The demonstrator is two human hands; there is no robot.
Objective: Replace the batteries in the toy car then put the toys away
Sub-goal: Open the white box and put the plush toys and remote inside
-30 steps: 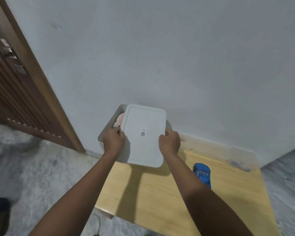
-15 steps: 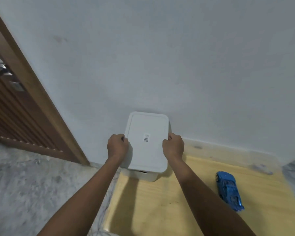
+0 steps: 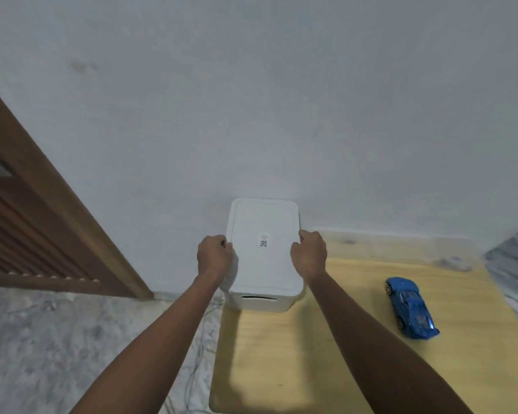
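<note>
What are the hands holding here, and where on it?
Both hold the white lid on the storage box: left hand on its left edge, right hand on its right edge. The blue toy car lies untouched.

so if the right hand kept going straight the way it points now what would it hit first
The right hand grips the right edge of the lid and points towards the wall. Going straight on, it would probably meet that wall first, though depth is unclear.
</note>
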